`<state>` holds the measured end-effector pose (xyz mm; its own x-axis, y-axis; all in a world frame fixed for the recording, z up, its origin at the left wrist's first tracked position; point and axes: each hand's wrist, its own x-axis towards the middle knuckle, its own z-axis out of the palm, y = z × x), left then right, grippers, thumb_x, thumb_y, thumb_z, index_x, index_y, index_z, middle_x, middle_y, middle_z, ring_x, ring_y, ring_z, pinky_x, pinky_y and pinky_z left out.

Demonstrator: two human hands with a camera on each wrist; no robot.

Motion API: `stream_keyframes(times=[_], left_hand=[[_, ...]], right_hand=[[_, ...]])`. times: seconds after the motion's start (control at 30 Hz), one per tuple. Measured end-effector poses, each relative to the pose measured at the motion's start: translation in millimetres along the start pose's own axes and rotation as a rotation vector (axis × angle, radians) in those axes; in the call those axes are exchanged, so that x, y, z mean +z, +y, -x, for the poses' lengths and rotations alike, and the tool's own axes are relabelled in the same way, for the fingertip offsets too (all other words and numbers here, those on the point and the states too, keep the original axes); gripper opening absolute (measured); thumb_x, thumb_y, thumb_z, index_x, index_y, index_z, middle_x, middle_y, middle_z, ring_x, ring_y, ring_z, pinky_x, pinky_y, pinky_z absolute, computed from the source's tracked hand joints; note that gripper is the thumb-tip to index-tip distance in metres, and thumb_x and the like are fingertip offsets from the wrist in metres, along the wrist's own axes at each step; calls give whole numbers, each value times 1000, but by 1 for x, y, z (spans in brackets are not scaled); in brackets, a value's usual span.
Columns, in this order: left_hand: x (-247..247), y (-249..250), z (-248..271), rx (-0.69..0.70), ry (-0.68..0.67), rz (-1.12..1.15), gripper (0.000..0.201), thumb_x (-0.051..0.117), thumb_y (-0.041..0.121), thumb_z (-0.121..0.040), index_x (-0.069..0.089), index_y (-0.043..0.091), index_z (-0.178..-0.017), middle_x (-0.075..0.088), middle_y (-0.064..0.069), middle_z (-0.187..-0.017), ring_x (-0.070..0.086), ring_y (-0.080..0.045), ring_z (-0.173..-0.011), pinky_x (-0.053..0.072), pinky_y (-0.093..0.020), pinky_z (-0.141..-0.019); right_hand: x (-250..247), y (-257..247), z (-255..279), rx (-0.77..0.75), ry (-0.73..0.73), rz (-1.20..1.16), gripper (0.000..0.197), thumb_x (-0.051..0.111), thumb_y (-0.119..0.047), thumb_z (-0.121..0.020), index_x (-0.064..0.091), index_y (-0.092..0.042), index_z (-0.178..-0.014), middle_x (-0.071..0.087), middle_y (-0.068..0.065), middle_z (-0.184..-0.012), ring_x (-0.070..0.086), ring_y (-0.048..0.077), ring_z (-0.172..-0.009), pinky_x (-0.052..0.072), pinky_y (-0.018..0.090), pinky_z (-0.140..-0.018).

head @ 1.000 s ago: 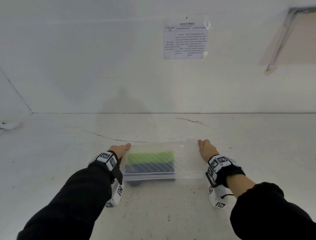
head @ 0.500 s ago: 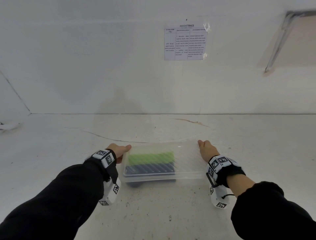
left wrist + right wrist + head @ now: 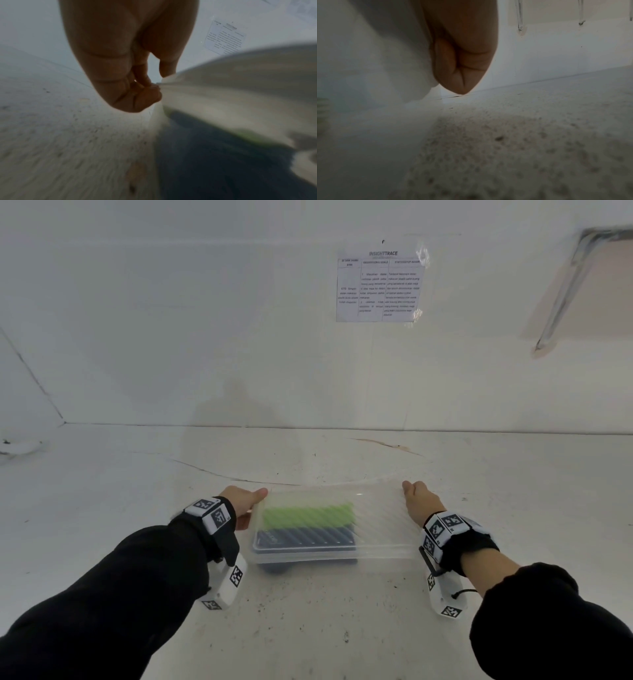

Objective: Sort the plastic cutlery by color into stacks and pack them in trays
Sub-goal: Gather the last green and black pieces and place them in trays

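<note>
One clear tray (image 3: 383,529), ribbed lid on, sits on the white table (image 3: 308,628) near the person, midway between two hands.

Contents, seen through the lid: one green stack (image 3: 306,515) on the far side, one dark stack (image 3: 305,537) on the near side, the two touching; both fill the tray's left half. Single pieces cannot be counted through the ribs.

Left hand (image 3: 241,501): fingers curled, thumb over the tray's left far corner, pinching the rim in the left wrist view.

Right hand (image 3: 419,499): fingers curled together against the right far corner; whether they clamp the rim cannot be told.

Edges: tray's long sides run parallel to the wall (image 3: 239,337). Bare table lies on all sides of the tray: a wide strip up to the wall, more to left and right.

One printed sheet (image 3: 380,285) on the wall.
</note>
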<state>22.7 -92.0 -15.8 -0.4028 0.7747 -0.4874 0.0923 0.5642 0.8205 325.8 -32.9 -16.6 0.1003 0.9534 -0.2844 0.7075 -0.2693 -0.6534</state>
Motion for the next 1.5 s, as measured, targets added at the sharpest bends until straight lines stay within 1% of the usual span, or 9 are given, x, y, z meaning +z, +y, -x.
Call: stream_keyframes(times=[0.17, 0.27, 0.33, 0.5, 0.7, 0.97, 1.03, 1.17, 1.5], left_hand=[[7, -19, 29, 1, 122, -361, 63, 26, 52, -97, 53, -3, -114, 61, -20, -85, 55, -27, -65, 45, -27, -63], [15, -33, 44, 16, 178, -452, 67, 17, 49, -99, 43, -4, -131, 52, -28, -129, 55, -40, -115, 44, -40, -99], [20, -39, 54, 13, 208, -459, 68, 17, 48, -99, 43, -5, -132, 50, -27, -132, 49, -40, -123, 39, -43, -106], [28, -40, 67, 36, 233, -588, 70, 10, 45, -100, 52, -8, -120, 59, -27, -119, 58, -37, -112, 45, -38, -96], [30, -38, 69, 47, 268, -781, 66, 6, 40, -101, 48, -4, -128, 56, -22, -125, 54, -32, -116, 39, -33, -95], [32, -46, 62, 74, 346, -402, 56, 25, 40, -101, 46, -5, -126, 52, -25, -126, 50, -37, -115, 37, -35, -94], [30, -47, 59, 61, 317, -325, 53, 27, 37, -101, 44, -5, -128, 52, -25, -125, 50, -37, -114, 39, -36, -97], [36, -45, 52, 74, 298, -312, 43, 31, 27, -100, 47, -4, -126, 53, -27, -124, 51, -39, -112, 43, -42, -97], [75, 34, 7, 276, 225, -392, 33, 36, 13, -98, 62, -7, -99, 59, -31, -114, 56, -42, -106, 45, -39, -87]], right_hand=[[-8, 6, 7, 3, 43, 4, 47, 28, -36, -100, 44, 4, -121, 53, 26, -121, 52, 37, -107, 36, 34, -80], [-8, 17, 18, 32, 24, 7, 51, 27, -38, -100, 41, 4, -126, 50, 26, -127, 51, 36, -109, 38, 35, -86], [-6, 22, 29, 68, 2, 10, 55, 25, -38, -101, 37, 5, -133, 45, 26, -134, 47, 37, -120, 37, 36, -96], [-2, 25, 41, 39, 26, 91, 50, 19, -32, -102, 33, 1, -137, 43, 23, -136, 46, 35, -120, 38, 36, -94], [-6, 22, 44, -25, 73, 167, 45, 24, -14, -101, 18, -5, -144, 40, 20, -135, 47, 33, -119, 43, 34, -90], [-8, 27, 48, -66, 17, 44, 39, 29, -31, -100, 41, 1, -121, 52, 22, -122, 52, 33, -100, 42, 35, -78], [-11, 28, 48, -66, -43, 15, 40, 34, -31, -99, 39, -2, -126, 51, 20, -126, 51, 31, -101, 43, 35, -86], [-14, 31, 48, -73, -113, 26, 48, 28, -23, -101, 24, -3, -145, 32, 16, -148, 34, 30, -134, 30, 30, -105], [-59, 10, -29, -54, 17, 45, 39, 27, -14, -101, 45, 6, -129, 44, 20, -137, 43, 32, -126, 33, 30, -100]])
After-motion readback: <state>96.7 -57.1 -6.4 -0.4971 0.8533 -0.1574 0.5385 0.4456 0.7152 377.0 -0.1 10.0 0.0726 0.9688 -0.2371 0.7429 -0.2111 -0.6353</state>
